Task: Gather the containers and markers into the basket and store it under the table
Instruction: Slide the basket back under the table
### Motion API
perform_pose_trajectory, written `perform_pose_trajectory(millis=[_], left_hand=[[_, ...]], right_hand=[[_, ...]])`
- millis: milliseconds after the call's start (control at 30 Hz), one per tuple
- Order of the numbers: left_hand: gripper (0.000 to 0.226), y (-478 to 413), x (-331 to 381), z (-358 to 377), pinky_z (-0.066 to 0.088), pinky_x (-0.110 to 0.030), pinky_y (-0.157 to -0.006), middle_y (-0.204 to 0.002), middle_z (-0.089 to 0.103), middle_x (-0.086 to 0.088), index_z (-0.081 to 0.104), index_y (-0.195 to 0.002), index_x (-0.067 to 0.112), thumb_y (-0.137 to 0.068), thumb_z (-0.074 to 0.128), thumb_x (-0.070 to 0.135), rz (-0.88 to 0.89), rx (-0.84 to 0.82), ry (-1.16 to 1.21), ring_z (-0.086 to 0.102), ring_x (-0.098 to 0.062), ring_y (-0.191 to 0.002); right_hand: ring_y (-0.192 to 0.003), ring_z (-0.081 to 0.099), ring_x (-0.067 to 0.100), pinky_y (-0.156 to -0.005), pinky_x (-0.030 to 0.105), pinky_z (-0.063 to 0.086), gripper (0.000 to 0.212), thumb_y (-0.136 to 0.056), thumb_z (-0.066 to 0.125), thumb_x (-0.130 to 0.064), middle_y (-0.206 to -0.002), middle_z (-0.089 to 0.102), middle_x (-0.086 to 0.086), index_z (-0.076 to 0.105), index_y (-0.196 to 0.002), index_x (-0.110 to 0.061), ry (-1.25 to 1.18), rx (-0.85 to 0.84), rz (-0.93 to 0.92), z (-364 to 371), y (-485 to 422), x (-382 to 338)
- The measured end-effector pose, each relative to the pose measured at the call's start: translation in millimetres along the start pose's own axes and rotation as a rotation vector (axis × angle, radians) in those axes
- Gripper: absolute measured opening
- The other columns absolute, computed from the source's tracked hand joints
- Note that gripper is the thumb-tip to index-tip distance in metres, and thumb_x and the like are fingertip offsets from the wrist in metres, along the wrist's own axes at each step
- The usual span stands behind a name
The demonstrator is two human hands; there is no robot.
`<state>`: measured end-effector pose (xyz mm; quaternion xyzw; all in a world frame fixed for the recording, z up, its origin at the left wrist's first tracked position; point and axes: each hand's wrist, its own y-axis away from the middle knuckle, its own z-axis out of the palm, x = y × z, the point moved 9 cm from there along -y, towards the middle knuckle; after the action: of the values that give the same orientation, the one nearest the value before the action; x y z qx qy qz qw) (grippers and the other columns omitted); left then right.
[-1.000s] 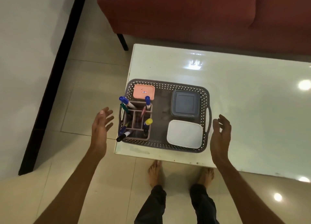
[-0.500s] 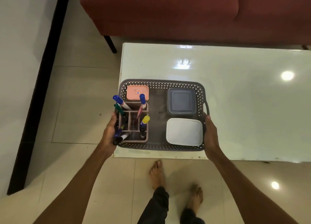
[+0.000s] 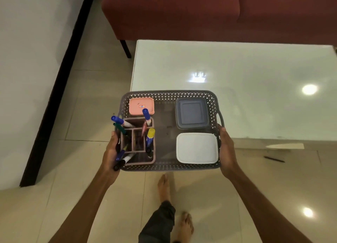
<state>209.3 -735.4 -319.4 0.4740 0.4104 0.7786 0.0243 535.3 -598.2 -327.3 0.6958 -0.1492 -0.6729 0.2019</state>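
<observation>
I hold a grey perforated basket [image 3: 169,94] in the air, partly past the table's near edge. My left hand [image 3: 110,152] grips its left side and my right hand [image 3: 226,151] grips its right side by the handle. Inside sit a pink lidded container [image 3: 139,104], a grey lidded container [image 3: 191,113] and a white lidded container [image 3: 197,148]. A brown divided holder [image 3: 138,142] in the left part carries several markers with blue, green, yellow and black caps.
The white glossy table [image 3: 237,78] lies ahead, with a red sofa [image 3: 182,13] behind it. A dark thin stick [image 3: 274,159] lies on the tiled floor to the right. My bare feet [image 3: 164,188] stand below the basket. A wall with dark skirting runs along the left.
Both hands closed on the basket's sides, then lifted it and drew it toward me off the table's near edge.
</observation>
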Motion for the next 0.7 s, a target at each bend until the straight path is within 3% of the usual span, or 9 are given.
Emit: perform_pose_trajectory(millis=[200,500,567,600,633,700], left_hand=[[0.039,46.3,-57.7,-33.2,0.061,-0.025,-0.066,-0.102,0.078,0.005,0.068,-0.108,0.033,-0.104,0.031,0.047,-0.01,0.014,-0.033,0.075,-0.012,-0.088],[0.04,45.1,-141.1,-75.9,0.062,-0.024,-0.073,-0.112,0.075,0.004,0.064,-0.12,0.028,-0.104,0.031,0.045,-0.038,0.037,-0.085,0.073,-0.013,-0.098],[0.043,26.1,-156.9,-83.8,0.061,-0.027,-0.076,-0.115,0.074,0.003,0.06,-0.127,0.026,-0.103,0.03,0.047,-0.015,-0.021,-0.093,0.072,-0.014,-0.101],[0.042,18.9,-187.7,-80.5,0.061,-0.03,-0.08,-0.118,0.073,0.001,0.058,-0.129,0.029,-0.102,0.031,0.048,-0.05,-0.101,-0.168,0.071,-0.017,-0.105],[0.039,-0.3,-223.0,-100.2,0.058,-0.036,-0.088,-0.123,0.07,-0.003,0.052,-0.132,0.039,-0.101,0.032,0.05,-0.139,-0.021,-0.329,0.068,-0.021,-0.111],[0.046,-36.5,-371.5,-142.0,0.045,-0.046,-0.105,-0.138,0.059,-0.011,0.023,-0.138,0.058,-0.094,0.034,0.053,-0.263,0.034,-0.731,0.056,-0.028,-0.126]], right_hand=[[-0.119,0.066,0.023,-0.1,0.06,0.05,0.047,-0.101,0.031,-0.053,-0.125,0.071,-0.004,0.062,-0.131,-0.035,-0.004,0.062,0.075,-25.1,64.0,63.5],[-0.119,0.065,0.022,-0.1,0.059,0.051,0.053,-0.095,0.032,-0.06,-0.128,0.069,-0.003,0.059,-0.133,-0.036,0.039,0.122,0.161,-43.6,97.0,166.0],[-0.119,0.065,0.022,-0.1,0.059,0.051,0.053,-0.095,0.032,-0.06,-0.128,0.069,-0.002,0.059,-0.134,-0.035,0.031,0.136,0.168,-45.6,92.0,186.9],[-0.119,0.065,0.021,-0.1,0.059,0.051,0.054,-0.094,0.032,-0.061,-0.128,0.069,-0.003,0.059,-0.133,-0.035,0.035,0.143,0.172,-45.9,87.4,197.6],[-0.119,0.065,0.021,-0.1,0.06,0.05,0.054,-0.094,0.033,-0.061,-0.128,0.069,-0.003,0.06,-0.133,-0.035,0.038,0.15,0.176,-45.3,81.9,207.6],[-0.12,0.064,0.021,-0.101,0.06,0.049,0.054,-0.094,0.033,-0.062,-0.129,0.069,-0.004,0.059,-0.133,-0.036,0.044,0.154,0.181,-44.8,68.7,228.2]])
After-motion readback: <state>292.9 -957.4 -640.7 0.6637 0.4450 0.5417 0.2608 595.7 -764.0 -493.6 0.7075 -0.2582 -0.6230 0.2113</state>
